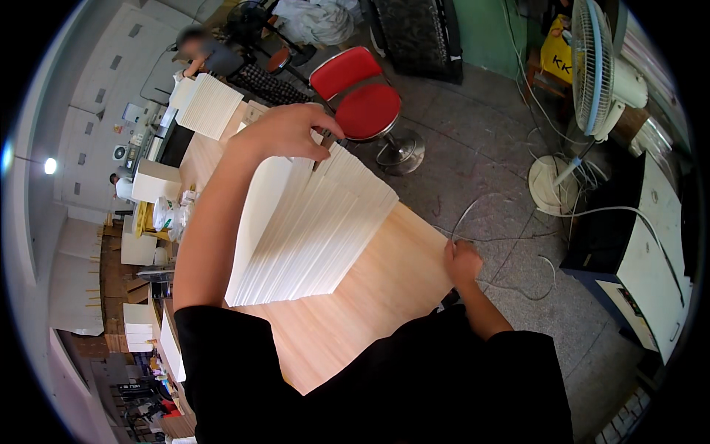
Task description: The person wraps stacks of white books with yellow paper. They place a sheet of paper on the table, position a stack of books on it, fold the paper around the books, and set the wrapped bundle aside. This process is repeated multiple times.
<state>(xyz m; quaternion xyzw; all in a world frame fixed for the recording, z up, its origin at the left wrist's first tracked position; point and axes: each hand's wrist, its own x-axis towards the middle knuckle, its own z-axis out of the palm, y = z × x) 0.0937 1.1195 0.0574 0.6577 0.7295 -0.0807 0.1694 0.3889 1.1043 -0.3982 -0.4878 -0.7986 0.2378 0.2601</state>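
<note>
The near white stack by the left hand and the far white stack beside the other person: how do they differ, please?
The near stack looks much larger in the picture; the far stack looks small. The left hand is at the near stack's upper end, while the far stack is beside the other person. Both are pale and show many thin layers.

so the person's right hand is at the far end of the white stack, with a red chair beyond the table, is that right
Not quite: the head view shows the left hand at the far end of the white stack. The red chair is indeed beyond the table.
</note>
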